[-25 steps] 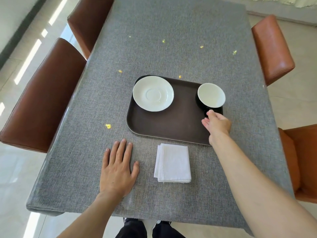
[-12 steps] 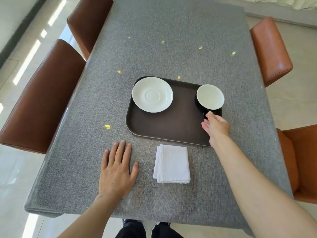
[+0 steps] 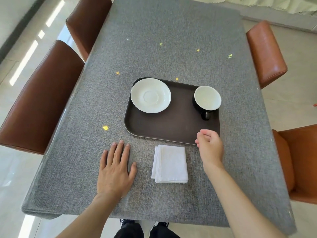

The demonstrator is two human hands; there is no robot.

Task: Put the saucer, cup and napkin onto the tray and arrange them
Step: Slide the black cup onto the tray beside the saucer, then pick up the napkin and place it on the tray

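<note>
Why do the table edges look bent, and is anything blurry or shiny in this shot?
Head view: the wide-angle lens bows the table edges outward. The right hand looks slightly smeared, while the left hand, napkin, saucer and cup stay sharp. Bright window streaks glare on the floor at left, and small yellow light flecks dot the cloth.
</note>
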